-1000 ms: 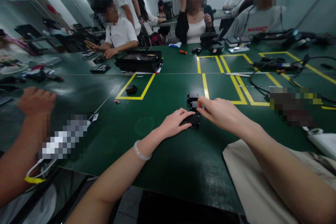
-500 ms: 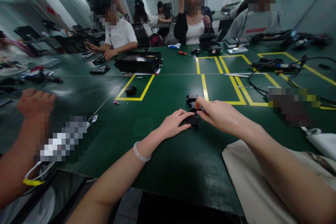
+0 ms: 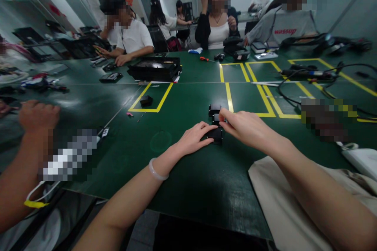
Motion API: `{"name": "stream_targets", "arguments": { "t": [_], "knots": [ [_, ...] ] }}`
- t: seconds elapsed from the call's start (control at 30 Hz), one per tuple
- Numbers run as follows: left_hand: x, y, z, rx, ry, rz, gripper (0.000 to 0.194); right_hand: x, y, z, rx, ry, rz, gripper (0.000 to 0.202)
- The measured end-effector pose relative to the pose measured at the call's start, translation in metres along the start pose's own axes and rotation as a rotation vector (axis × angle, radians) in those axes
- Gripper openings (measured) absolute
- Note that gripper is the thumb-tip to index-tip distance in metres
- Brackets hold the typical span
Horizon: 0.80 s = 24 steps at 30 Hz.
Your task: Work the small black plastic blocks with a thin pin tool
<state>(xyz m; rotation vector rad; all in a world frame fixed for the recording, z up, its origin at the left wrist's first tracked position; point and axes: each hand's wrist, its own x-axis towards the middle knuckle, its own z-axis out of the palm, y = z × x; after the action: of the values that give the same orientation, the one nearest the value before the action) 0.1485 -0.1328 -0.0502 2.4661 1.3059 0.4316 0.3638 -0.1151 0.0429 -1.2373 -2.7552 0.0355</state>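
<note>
A small black part made of several joined or adjoining blocks [image 3: 215, 136] lies on the green table in front of me. My left hand [image 3: 194, 138] rests at its near block, thumb on the near side and index finger on the far side, holding it against the table. My right hand [image 3: 240, 125] is closed in a pinch over the right side of the middle block [image 3: 216, 118]; what its fingertips hold is hidden. Beyond them stands the far block [image 3: 215, 108], touched by neither hand.
A black box-shaped case [image 3: 154, 68] and a small black block [image 3: 146, 100] lie at far left. Yellow tape [image 3: 229, 98] marks the table. An orange screwdriver [image 3: 205, 59] lies at the back, cables [image 3: 284, 90] at right, a beige cloth [image 3: 273, 188] near my right arm. A co-worker's arm [image 3: 32, 137] is left.
Both my hands stay in nearly the same place on the black part. The view has shifted very slightly. In the background, a person behind the seated co-worker has moved.
</note>
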Motion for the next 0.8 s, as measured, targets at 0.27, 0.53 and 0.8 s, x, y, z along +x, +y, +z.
{"name": "stream_targets", "arguments": {
  "t": [0.27,0.53,0.8],
  "knots": [
    [-0.0003,0.0001,-0.0003,0.003,-0.003,-0.005,0.046,-0.0004,0.0005,-0.0006,0.025,-0.006,-0.01,0.018],
    [0.0001,-0.0006,0.0006,-0.002,0.002,-0.004,0.045,-0.0005,-0.0008,-0.002,0.049,0.012,0.012,0.018],
    [0.0004,-0.0022,0.0021,-0.006,0.002,0.003,0.046,-0.0007,0.0007,-0.0029,0.046,-0.01,0.025,0.019]
  ]
}}
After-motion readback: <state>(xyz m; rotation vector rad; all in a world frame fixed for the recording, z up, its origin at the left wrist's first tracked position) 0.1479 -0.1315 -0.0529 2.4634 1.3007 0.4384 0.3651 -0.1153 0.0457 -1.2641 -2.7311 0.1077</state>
